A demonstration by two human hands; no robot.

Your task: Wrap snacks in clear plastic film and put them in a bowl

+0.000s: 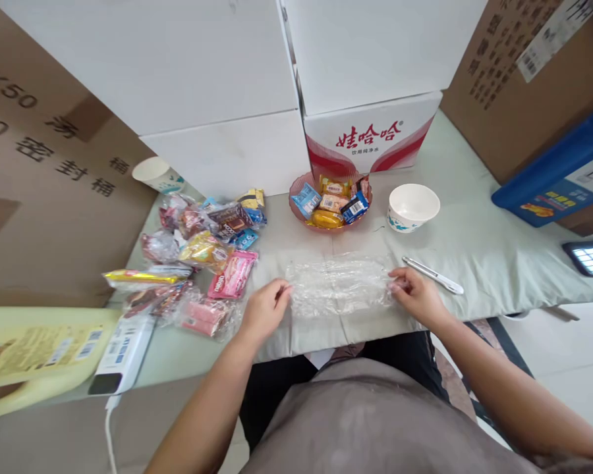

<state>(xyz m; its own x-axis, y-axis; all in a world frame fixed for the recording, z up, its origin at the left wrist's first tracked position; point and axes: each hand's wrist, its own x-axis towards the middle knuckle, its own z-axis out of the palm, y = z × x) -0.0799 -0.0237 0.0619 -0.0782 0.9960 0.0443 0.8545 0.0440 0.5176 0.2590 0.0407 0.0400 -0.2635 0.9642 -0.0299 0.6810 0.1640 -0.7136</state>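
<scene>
A clear, crinkled plastic bag (340, 289) is stretched flat between my hands above the cloth-covered surface. Its left edge is pinched by my left hand (267, 304), its right edge by my right hand (415, 293). Just beyond my right fingers lies a white utility knife (432, 275). A pink glass bowl (296, 186) of wrapped snacks stands behind the bag, with a white paper bowl (414, 203) to its right. To the left of my left hand a pink snack packet (232, 274) lies at the edge of a pile of wrapped snacks (205, 253).
White cartons (370, 135) stand along the back, with brown cardboard boxes (54, 164) at both sides. Another paper bowl (157, 174) is tipped at the back left. A power strip (123, 352) and a yellow jug (39, 352) sit front left. A blue container (556, 174) and a phone (590, 257) are at right.
</scene>
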